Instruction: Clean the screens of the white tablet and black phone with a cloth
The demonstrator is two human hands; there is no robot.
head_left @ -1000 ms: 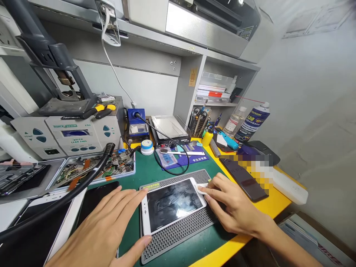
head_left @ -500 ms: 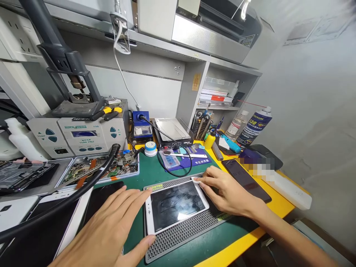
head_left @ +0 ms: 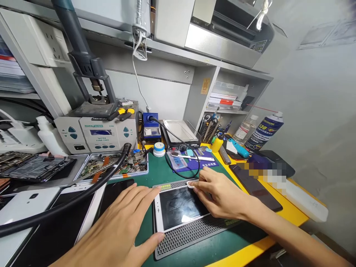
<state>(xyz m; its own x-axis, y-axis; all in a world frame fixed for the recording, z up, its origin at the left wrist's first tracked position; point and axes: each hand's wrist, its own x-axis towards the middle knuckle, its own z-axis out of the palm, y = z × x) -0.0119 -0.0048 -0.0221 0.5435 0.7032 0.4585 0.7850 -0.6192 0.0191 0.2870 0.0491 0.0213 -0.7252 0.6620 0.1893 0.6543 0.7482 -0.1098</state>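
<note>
A small white tablet (head_left: pixel 180 209) with a dark, smeared, reflective screen lies face up on a grey honeycomb mat (head_left: pixel 189 237). My left hand (head_left: pixel 122 218) is open at the tablet's left end, fingers stretched to its upper left corner and thumb by its lower left corner. Pinched between the fingers of my right hand (head_left: pixel 219 193) is a small white wiping pad (head_left: pixel 190 184), pressed to the tablet's upper edge. That hand and wrist hide the tablet's right end.
Left stand a hot-air station (head_left: pixel 100 135), its black hose (head_left: pixel 83 200) crossing several devices, and a tray of circuit boards (head_left: pixel 130 163). Behind the mat are a heating plate (head_left: pixel 180 135), a brush (head_left: pixel 194 157) and a cable. A dark phone (head_left: pixel 256 187) and spray can (head_left: pixel 264 131) stay right.
My right hand has slid the white pad leftward along the tablet's upper edge. The left hand keeps its place at the left end. The camera view has turned slightly left.
</note>
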